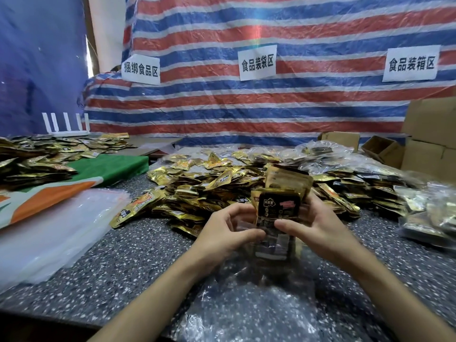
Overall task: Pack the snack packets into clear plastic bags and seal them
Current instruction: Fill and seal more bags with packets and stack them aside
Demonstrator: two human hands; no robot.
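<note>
Thumb and curled fingers of the left hand [229,233] are pinched on the mouth of a clear plastic bag [271,255]. A bundle of snack packets [277,206], its lower end inside the bag, is gripped by the right hand [318,225]. Behind the bundle loose packets [209,191] are heaped on the speckled table [123,255]; empty bags [49,230] are stacked well left of it, filled bags [431,213] right.

Both forearms reach forward. The left hand [229,233] pinches a clear bag [243,225]; the right hand [318,225] grips snack packets [276,206].
</note>
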